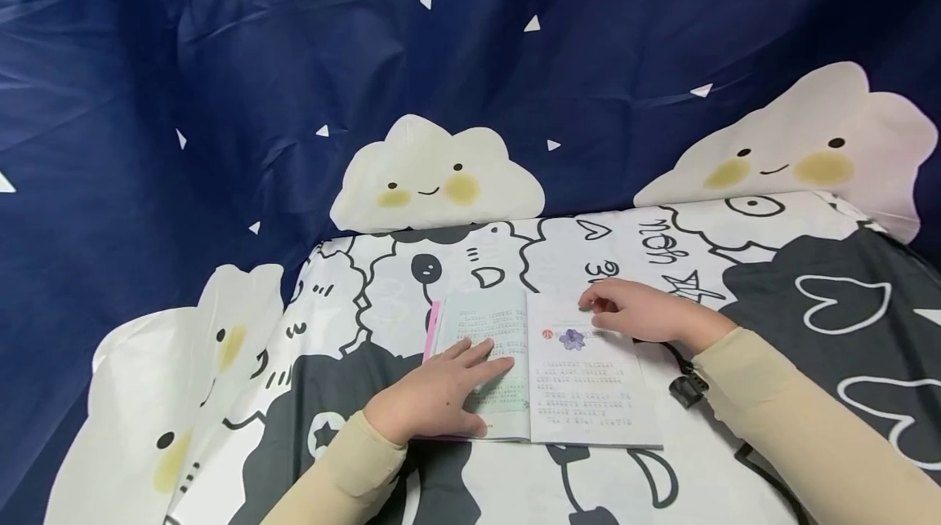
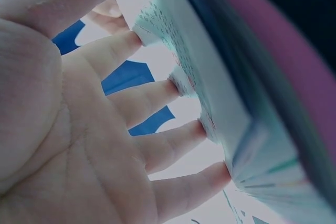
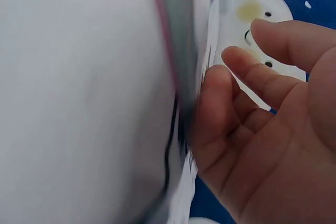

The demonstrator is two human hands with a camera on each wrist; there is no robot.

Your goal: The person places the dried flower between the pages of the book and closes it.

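Observation:
An open book (image 1: 588,394) lies on the patterned cloth, with lines of print on both pages and a purple flower picture on the right page. My left hand (image 1: 437,394) rests on the left page with its fingers spread. In the left wrist view its fingertips (image 2: 218,174) press on the paper, and the book's pink cover edge (image 2: 294,45) shows beyond the pages. Over the upper part of the right page is my right hand (image 1: 639,313), fingers loosely bent. The right wrist view shows its thumb (image 3: 275,35) apart from the fingers and nothing between them.
The white cloth (image 1: 698,460) has black and dark grey drawings. A black cable with a small black connector (image 1: 687,388) lies right of the book, partly under my right forearm. Behind stands a dark blue curtain (image 1: 470,60) with cloud faces and small white triangles.

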